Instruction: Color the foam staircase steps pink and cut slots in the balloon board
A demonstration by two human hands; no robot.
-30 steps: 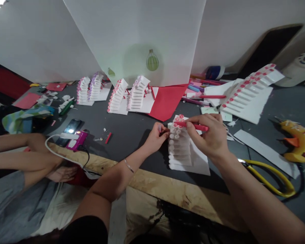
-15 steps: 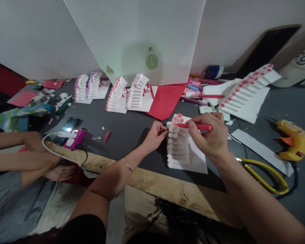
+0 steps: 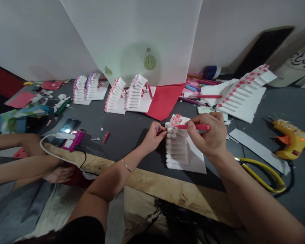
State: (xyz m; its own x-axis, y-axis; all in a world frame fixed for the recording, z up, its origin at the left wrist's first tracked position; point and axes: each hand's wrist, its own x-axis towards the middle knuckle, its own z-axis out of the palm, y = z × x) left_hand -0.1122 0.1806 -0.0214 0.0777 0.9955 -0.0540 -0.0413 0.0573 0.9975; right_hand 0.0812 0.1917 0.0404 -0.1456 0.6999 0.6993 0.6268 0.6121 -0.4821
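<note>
Between my hands a white stepped model lies on a white card base. Its rows end in round white tips like cotton buds, and several tips at the top are coloured red. A red marker pen is gripped in my right hand, its tip against or just above a white tip near the top rows. My left hand is closed in a pinch at the model's upper left edge. Exactly what its fingertips grip is partly hidden.
Finished-looking stepped models stand behind, with a larger one at right. Right of my arm lie yellow-handled scissors and a yellow glue gun. At left are a pink charger block, a phone and another person's arms.
My right hand has shifted the pen tip slightly off one red-coloured tip toward white tips beside it. My left hand keeps its place on the model's edge. The whole view has shifted slightly.
</note>
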